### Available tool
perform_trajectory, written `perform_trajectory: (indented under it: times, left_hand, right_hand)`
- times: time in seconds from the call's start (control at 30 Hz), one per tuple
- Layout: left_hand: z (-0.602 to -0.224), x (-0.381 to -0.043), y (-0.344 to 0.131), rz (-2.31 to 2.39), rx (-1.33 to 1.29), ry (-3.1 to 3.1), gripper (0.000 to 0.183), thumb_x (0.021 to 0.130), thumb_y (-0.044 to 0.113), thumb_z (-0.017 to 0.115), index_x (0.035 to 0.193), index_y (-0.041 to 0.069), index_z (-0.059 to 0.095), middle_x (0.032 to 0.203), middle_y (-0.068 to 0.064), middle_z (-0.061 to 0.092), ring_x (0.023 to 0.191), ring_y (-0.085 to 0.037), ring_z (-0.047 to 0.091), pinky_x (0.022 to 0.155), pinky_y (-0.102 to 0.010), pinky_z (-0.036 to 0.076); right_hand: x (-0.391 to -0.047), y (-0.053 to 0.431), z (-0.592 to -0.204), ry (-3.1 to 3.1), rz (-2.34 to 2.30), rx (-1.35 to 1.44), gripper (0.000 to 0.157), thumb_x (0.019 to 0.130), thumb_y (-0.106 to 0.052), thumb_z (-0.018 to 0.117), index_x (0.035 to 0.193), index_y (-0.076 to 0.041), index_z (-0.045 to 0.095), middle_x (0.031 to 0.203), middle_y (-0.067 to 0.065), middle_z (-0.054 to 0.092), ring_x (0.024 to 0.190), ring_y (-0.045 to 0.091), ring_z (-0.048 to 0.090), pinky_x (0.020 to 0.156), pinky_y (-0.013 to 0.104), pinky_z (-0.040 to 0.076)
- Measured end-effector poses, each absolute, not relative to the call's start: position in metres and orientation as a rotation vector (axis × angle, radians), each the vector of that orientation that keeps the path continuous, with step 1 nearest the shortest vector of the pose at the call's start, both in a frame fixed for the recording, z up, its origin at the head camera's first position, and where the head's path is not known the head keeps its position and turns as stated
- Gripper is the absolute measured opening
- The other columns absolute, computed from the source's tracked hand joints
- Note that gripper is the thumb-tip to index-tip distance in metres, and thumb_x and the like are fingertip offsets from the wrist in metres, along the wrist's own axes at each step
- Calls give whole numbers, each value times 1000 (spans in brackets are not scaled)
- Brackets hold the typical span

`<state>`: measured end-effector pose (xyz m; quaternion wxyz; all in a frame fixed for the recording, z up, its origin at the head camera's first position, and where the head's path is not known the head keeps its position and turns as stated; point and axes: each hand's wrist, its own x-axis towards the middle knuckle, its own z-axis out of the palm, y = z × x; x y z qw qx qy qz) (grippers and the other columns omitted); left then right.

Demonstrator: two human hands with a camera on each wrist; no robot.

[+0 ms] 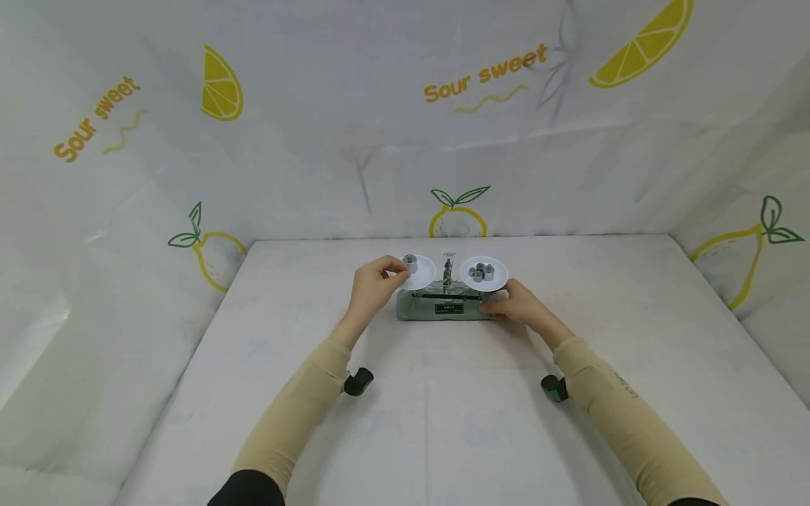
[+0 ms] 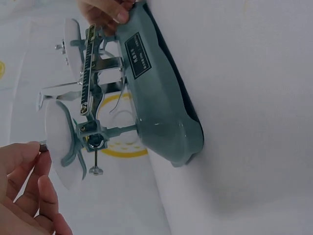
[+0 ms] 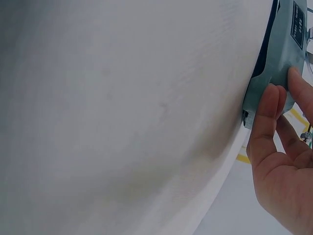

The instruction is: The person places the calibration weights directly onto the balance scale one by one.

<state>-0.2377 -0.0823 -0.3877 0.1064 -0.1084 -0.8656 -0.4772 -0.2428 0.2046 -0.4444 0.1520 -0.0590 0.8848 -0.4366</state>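
A green-grey balance scale [image 1: 418, 309] stands on the table with two white pans. At the left pan [image 1: 422, 275], my left hand [image 1: 375, 284] pinches a small metal weight [image 2: 43, 146] between thumb and fingertip; the fingers partly hide it. Several metal weights [image 1: 482, 272] stand grouped on the right pan [image 1: 500, 280]. My right hand [image 1: 522, 306] grips the right end of the scale's base [image 3: 279, 58], thumb on its front face and fingers around the end. Below the left pan, an adjusting screw [image 2: 96, 170] shows in the left wrist view.
A white cloth [image 1: 424, 393] covers the table, and a white sheet [image 1: 316, 161] printed with lemons hangs behind and at the sides. The scale stands toward the table's back edge. Black wrist cameras [image 1: 358, 381] stick out from both sleeves.
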Motion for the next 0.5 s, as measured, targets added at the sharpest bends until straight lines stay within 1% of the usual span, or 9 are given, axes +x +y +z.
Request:
perform_trajectory:
  times: [0.1,0.2,0.3,0.43,0.5]
  left_hand:
    - [-390,-239,-77,-1349,-324,-2577,6,81,15,69,85,11,71,86,-4,72,66,-12,49,58,-18,37]
    - [-391,-239,-74,-1289,-331,-2595,6,81,17,69,84,12,72,86,-2,72,68,-12,52,62,-20,39]
    - [-391,-239,-73,-1253,-337,-2607,7,80,19,70,85,13,73,86,-2,73,67,-14,52,64,-22,38]
    - [-392,-239,-71,-1208,-326,-2625,9,80,22,71,85,15,74,86,0,74,71,-17,51,72,-30,31]
    - [-393,-240,-71,-1186,-316,-2631,10,80,23,71,86,16,74,86,0,74,75,-20,52,76,-34,28]
  right_hand:
    - [-243,204,-444,2542,-1257,-174,70,81,-23,72,136,2,38,132,25,46,79,19,57,83,34,44]
    - [-242,205,-444,2549,-1265,-184,69,81,-22,72,136,2,38,133,25,45,89,25,55,93,43,39]
    - [-242,205,-444,2554,-1274,-189,69,81,-21,72,136,1,38,136,24,43,101,30,51,100,49,33]
    - [-242,205,-444,2554,-1276,-185,70,80,-22,73,136,1,38,135,25,43,103,32,50,102,51,31]
    - [-242,205,-445,2549,-1274,-181,70,80,-22,73,136,1,38,135,25,44,101,33,52,102,51,32]
